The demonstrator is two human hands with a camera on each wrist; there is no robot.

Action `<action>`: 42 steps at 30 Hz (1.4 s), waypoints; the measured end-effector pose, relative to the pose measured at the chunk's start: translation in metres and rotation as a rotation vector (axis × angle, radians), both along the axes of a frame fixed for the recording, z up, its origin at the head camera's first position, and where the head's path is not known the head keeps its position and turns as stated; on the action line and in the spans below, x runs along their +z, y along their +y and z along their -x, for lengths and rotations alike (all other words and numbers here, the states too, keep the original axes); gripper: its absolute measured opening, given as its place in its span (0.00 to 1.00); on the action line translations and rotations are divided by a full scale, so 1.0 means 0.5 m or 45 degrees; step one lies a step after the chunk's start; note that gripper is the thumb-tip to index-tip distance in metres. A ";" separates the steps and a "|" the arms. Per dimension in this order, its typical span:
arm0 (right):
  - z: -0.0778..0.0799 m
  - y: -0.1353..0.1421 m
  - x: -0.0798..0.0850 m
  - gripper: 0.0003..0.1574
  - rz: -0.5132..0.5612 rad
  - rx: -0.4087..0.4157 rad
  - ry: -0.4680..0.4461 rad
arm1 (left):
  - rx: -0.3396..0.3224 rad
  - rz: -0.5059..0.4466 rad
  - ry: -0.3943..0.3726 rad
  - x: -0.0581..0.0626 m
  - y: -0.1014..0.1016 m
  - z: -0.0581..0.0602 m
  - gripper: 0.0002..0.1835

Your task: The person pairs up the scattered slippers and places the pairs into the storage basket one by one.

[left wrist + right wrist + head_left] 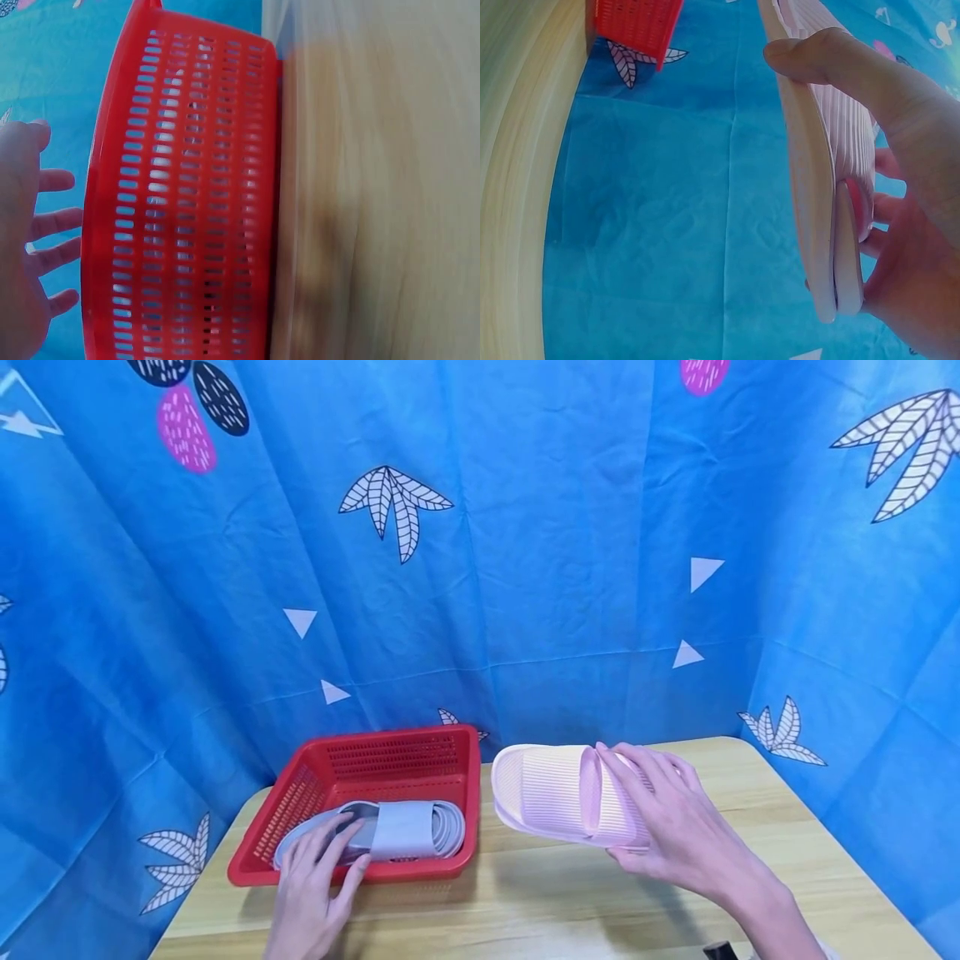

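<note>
A pair of pale pink ribbed slippers (551, 792), nested together, is in my right hand (686, 831) above the right part of the wooden table. The right wrist view shows the thumb (802, 58) on one face of the slippers (810, 165) and the other fingers on the far side. At the left, my left hand (311, 885) reaches over the near rim of a red basket (471, 802). Its fingers are spread and loosely bent over grey slippers (405, 829) lying inside. Whether they touch the slippers I cannot tell.
The basket stands on the wooden table (517, 902), near its back left. A blue patterned curtain (555, 568) hangs behind and at both sides. A small black object (720, 951) shows at the bottom edge, right of centre.
</note>
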State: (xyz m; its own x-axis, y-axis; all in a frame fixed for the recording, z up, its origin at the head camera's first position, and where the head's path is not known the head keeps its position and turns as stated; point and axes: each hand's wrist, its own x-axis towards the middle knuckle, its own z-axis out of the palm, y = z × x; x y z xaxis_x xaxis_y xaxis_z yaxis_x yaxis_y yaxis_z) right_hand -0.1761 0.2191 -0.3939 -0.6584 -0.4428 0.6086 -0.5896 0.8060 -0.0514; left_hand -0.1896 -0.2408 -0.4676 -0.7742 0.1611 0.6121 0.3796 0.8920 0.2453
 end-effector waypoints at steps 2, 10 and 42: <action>-0.001 0.002 0.000 0.73 0.001 -0.005 -0.008 | 0.005 0.004 0.010 -0.001 -0.006 0.001 0.29; -0.001 0.005 0.001 0.73 0.011 -0.006 -0.005 | 0.063 0.005 0.009 -0.019 -0.029 -0.002 0.24; 0.003 0.006 0.004 0.73 0.009 -0.013 -0.004 | 0.170 0.214 -0.064 -0.049 -0.070 -0.003 0.14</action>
State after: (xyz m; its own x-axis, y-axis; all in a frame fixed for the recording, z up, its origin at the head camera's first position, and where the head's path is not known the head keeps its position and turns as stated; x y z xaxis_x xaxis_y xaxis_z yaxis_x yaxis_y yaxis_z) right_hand -0.1774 0.2223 -0.3921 -0.6649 -0.4319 0.6094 -0.5812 0.8117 -0.0588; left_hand -0.1879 -0.2755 -0.4920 -0.8244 0.1514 0.5454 0.2462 0.9636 0.1046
